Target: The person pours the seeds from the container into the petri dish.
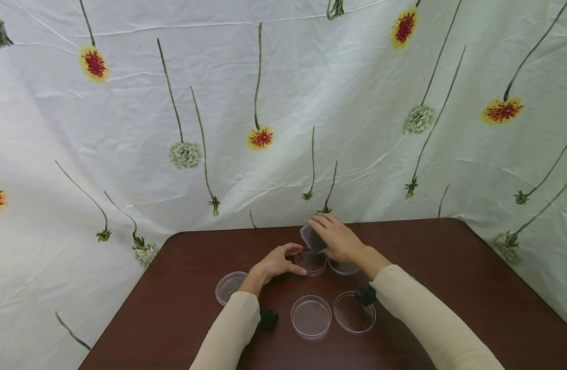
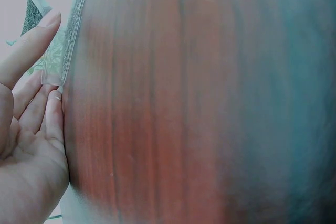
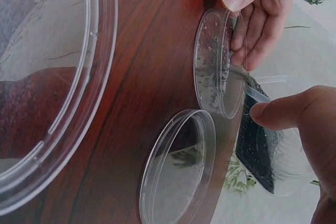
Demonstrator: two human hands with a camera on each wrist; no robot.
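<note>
My right hand [image 1: 340,241] grips a clear plastic container [image 1: 311,237] of dark granules [image 3: 256,140]. It is tilted, and a thin stream of granules falls from its low end into a clear petri dish [image 1: 311,262]. Dark specks lie scattered over the floor of that dish, as the right wrist view shows. Curled round the dish's left side is my left hand [image 1: 275,263], its thumb at the near rim and its fingers at the far side. The left wrist view catches the dish wall [image 2: 65,51] between thumb and fingers.
Beside the filling dish, on its right, stands a second petri dish [image 1: 343,267]. Two more dishes, one [image 1: 311,317] left and one [image 1: 352,313] right, lie nearer. A dish with specks [image 1: 230,285] sits by my left forearm. A flowered cloth [image 1: 283,103] hangs behind the brown table [image 1: 190,288].
</note>
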